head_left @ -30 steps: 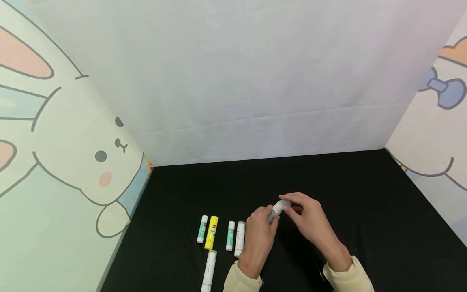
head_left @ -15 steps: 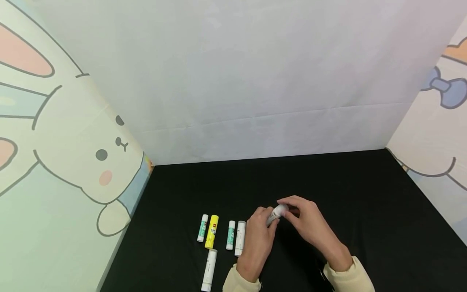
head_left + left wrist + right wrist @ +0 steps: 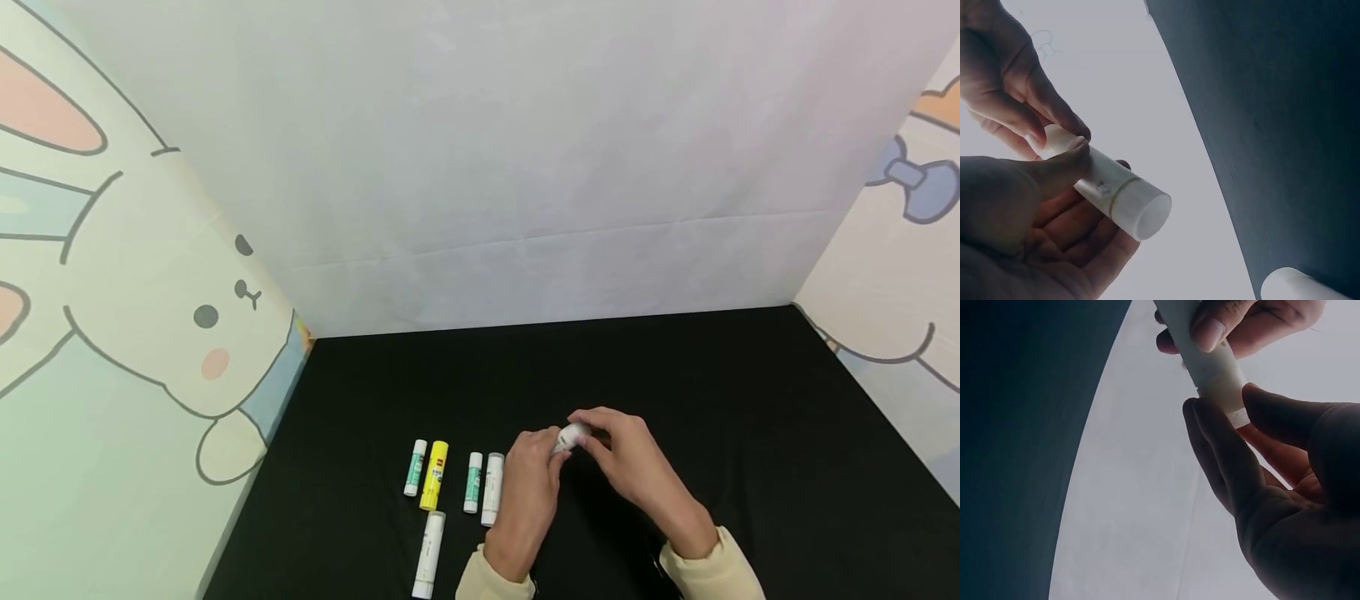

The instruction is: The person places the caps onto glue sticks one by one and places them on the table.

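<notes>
In the head view, my left hand (image 3: 525,496) holds a white glue stick (image 3: 568,438) up off the cloth, tilted toward the right. Its thumb lies along the tube in the left wrist view, where the glue stick (image 3: 1107,181) shows a thin gold ring near its round base. My right hand (image 3: 633,462) pinches the other end between thumb and fingertips. Seen from the right wrist, that end carries a translucent cap (image 3: 1225,394), partly hidden by the fingers. Left of my left hand lie a white glue stick (image 3: 492,490) and a small green-and-white one (image 3: 472,483).
Farther left lie a yellow glue stick (image 3: 434,476) and another small green-and-white one (image 3: 416,468). Below them is a long white glue stick (image 3: 429,555). A black cloth (image 3: 675,367) covers the table, with a pale curtain (image 3: 525,167) behind and printed panels at both sides.
My right hand has come down and slightly left, closer to my left hand. The cap end stood farther out at an angle before; now it sits more in line with the tube.
</notes>
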The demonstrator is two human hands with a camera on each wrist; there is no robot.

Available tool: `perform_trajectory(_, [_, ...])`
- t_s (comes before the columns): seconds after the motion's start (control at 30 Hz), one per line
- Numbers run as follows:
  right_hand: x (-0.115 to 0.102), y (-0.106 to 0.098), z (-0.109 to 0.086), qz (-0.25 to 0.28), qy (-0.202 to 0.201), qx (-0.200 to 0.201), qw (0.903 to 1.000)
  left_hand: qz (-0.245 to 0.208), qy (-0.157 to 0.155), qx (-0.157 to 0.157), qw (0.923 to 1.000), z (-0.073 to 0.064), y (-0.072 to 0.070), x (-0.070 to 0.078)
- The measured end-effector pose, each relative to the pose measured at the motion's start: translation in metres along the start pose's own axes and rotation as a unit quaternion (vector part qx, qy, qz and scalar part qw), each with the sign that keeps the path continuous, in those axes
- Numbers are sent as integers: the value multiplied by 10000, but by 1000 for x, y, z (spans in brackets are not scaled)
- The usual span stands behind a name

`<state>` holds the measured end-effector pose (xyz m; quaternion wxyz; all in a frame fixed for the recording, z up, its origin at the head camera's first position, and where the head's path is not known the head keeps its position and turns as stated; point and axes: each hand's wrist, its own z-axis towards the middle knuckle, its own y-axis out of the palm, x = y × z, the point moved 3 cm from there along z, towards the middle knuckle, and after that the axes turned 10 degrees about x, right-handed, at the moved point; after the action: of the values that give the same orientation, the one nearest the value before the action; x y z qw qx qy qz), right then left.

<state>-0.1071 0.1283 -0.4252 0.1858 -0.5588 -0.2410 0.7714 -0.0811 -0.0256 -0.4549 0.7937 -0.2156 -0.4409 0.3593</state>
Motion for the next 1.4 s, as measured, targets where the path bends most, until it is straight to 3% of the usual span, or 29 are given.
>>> perform_trajectory(0.33, [-5, 1, -1, -85, -43, -153, 9998, 331, 35, -44, 9994, 0, -2, 0])
perform_trajectory(0.77, [-13, 2, -1, -54, -101, -201, 9997, 483, 41, 144, 9987, -5, -7, 2])
perform_trajectory(1.07, [-9, 9, -4, 217, 78, -187, 9996, 438, -210, 40, 9988, -8, -14, 0])
perform_trajectory(1.27, [-14, 18, -4, 344, -44, -222, 9992, 304, -528, 31, 9981, -14, -21, -5])
perform_trajectory(1.4, [-16, 25, -4, 449, -110, -373, 9982, 379, -568, 115, 9976, -19, -25, -9])
